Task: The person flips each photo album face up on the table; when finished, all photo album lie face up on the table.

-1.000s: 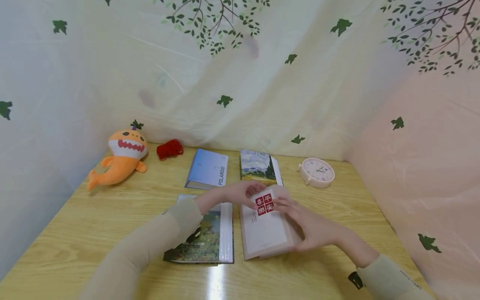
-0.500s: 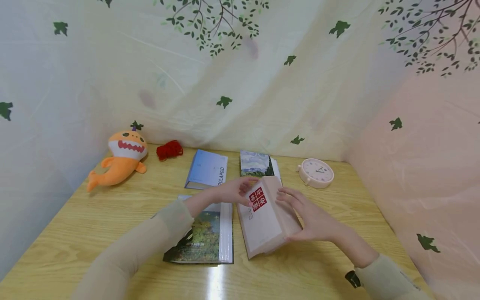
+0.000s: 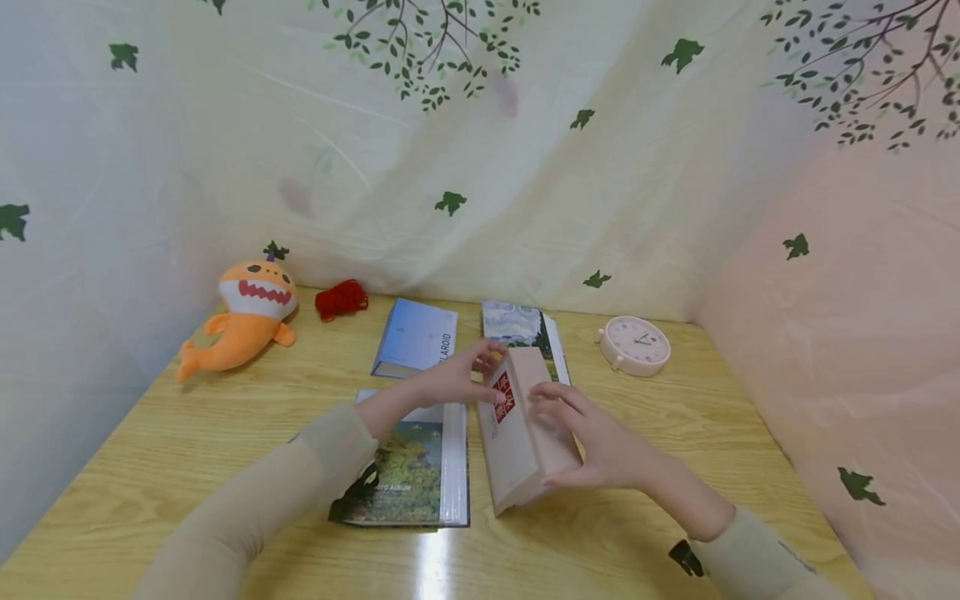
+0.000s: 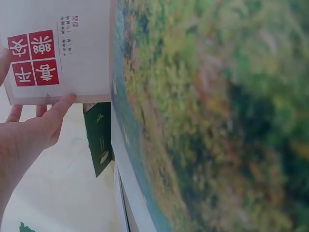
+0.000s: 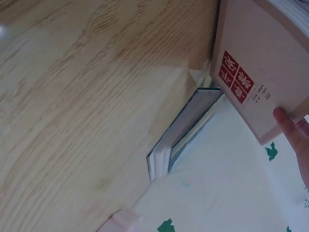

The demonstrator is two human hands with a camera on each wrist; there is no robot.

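A thick pale pink photo album [image 3: 512, 458] with red squares of characters on its cover leans steeply, one long edge on the table and its broad plain side up to the right. My left hand [image 3: 453, 382] pinches its far end, thumb on the cover beside the red squares, fingers behind the edge. From the right, my right hand [image 3: 618, 446] grips the plain side, fingers bent and thumb spread toward the near end. In the right wrist view a finger [image 5: 287, 126] lies on the album's printed face. A landscape photo album [image 3: 411, 492] lies under my left forearm.
Behind lie a blue POLAROID album [image 3: 415, 333] and a landscape-covered album [image 3: 517, 323], partly hidden by the pink one. A pink clock [image 3: 636, 344] lies far right. Red yarn [image 3: 341, 299] and an orange shark plush [image 3: 251, 321] are far left, before a cloth backdrop [image 3: 360, 200].
The pink photo album has tilted from nearly flat to steep, its right side rising and swinging left. Both hands have moved left with it; the other things stay put.
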